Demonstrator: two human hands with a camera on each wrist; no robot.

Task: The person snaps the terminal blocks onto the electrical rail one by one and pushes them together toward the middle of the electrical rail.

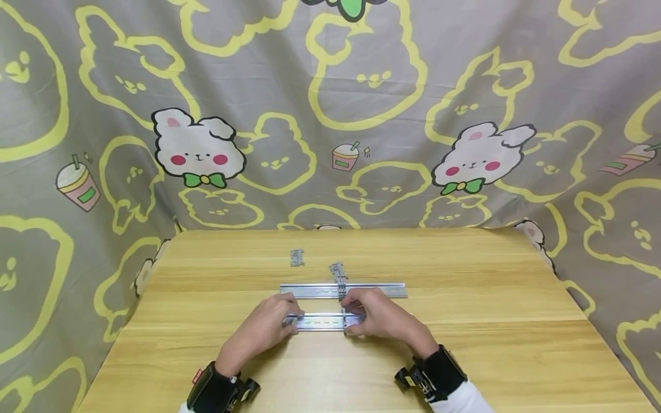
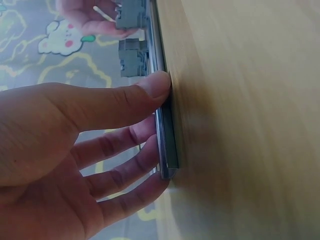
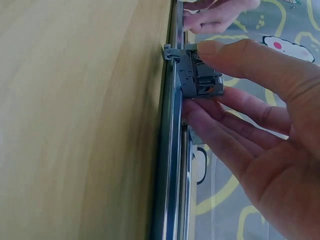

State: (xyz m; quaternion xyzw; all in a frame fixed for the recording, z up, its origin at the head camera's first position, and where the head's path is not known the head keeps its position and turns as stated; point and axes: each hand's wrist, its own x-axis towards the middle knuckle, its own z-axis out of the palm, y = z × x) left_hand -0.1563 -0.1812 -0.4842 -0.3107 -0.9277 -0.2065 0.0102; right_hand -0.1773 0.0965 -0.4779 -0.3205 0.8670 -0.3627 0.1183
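Observation:
My left hand (image 1: 265, 321) grips the left end of the nearer slotted metal DIN rail (image 1: 317, 323), thumb on the near edge and fingers along the far edge. On that rail, toward its right part, a grey DIN-rail terminal block (image 3: 202, 75) stands upright across it. My right hand (image 1: 379, 314) pinches this block between thumb and fingers. In the right wrist view the block's hooked foot reaches over the rail's near edge; whether it is fully clipped cannot be told. The right hand partly hides the rail's right end.
Behind lies a second DIN rail (image 1: 379, 291) carrying grey terminal blocks (image 1: 342, 289) near its middle. One loose block (image 1: 337, 268) lies just beyond it, another (image 1: 296, 257) farther back to the left. A patterned curtain (image 1: 372, 189) surrounds the wooden table (image 1: 490, 344).

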